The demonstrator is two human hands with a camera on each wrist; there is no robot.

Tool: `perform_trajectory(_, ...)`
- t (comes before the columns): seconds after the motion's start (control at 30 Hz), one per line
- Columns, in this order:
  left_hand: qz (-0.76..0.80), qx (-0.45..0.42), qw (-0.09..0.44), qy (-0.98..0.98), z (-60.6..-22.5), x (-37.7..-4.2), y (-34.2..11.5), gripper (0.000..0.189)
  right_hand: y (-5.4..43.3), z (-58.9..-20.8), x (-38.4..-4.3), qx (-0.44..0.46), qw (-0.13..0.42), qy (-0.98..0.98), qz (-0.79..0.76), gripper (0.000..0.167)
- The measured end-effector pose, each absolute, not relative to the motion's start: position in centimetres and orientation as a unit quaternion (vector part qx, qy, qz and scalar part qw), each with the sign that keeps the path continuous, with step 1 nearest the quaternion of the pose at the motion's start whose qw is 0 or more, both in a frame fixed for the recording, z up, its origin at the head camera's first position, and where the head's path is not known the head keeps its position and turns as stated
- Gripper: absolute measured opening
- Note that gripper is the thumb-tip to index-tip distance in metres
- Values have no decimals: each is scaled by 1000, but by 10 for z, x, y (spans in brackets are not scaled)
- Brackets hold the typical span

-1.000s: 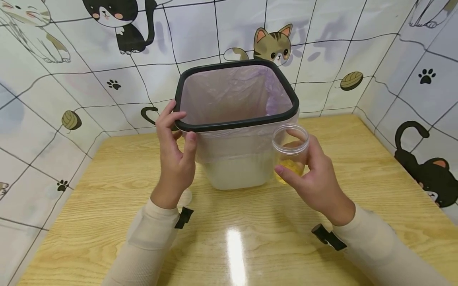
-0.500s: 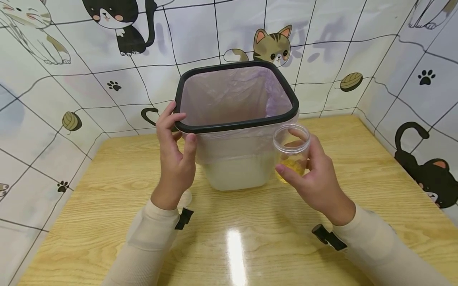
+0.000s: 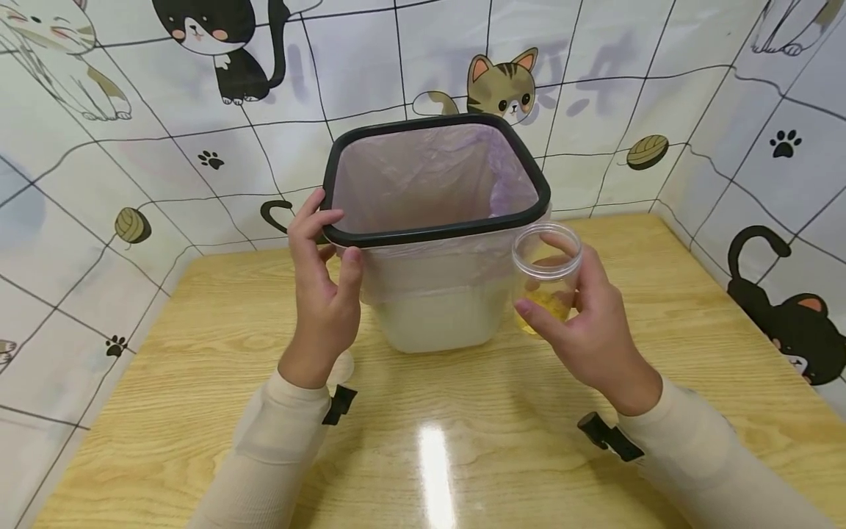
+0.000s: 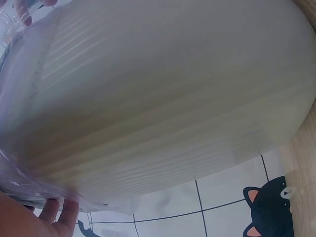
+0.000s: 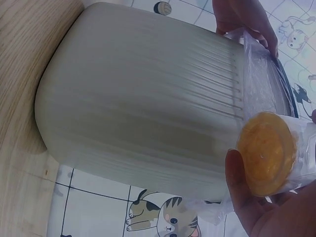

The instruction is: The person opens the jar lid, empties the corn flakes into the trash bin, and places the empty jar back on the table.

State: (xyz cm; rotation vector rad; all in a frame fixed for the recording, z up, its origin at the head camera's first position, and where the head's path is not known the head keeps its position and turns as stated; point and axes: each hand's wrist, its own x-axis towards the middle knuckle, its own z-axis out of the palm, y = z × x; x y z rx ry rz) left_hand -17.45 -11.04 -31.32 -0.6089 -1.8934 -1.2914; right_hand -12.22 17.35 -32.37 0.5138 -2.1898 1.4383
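A pale trash can (image 3: 436, 316) with a black rim and a thin purplish bag (image 3: 423, 169) lining it stands upright on the table. My left hand (image 3: 324, 301) holds its front left corner, thumb at the front, other fingers at the side and over the rim. In my right hand (image 3: 595, 334) is a clear plastic jar (image 3: 547, 275), gripped round its side at the can's front right. The jar is lidless and upright, with something yellow at the bottom. From below, the right wrist view shows the jar's yellow-filled base (image 5: 265, 153).
The wood-grain table (image 3: 390, 433) meets sheets printed with cats (image 3: 502, 88) and grid lines at the back and both sides. Beside my left cuff a small pale disc (image 3: 341, 367) shows. Black clips (image 3: 609, 437) sit at both wrists.
My right hand has shifted slightly right and up with the jar, a little away from the trash can. The left hand and the can stay as they were.
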Motion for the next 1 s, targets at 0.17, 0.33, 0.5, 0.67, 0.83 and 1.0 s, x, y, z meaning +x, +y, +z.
perform_trajectory(0.17, -503, -236, 377, -741, -314, -174, -111, 71, 176, -322, -123, 182, 237, -803, 516, 73)
perform_trajectory(0.33, -504, -238, 375, -740, -314, -174, -110, 71, 181, -319, -125, 162, 247, -812, 503, 72)
perform_trajectory(0.5, -505, -239, 376, -739, -314, -175, -109, 71, 184, -318, -127, 148, 244, -815, 505, 72)
perform_trajectory(0.67, -503, -239, 377, -740, -314, -174, -109, 71, 185, -318, -128, 147, 249, -812, 507, 73)
perform_trajectory(0.83, -504, -239, 375, -741, -314, -174, -110, 71, 185, -316, -128, 143, 249, -812, 508, 72)
perform_trajectory(1.0, -505, -239, 374, -740, -314, -174, -110, 72, 186, -315, -129, 135, 246, -810, 515, 71)
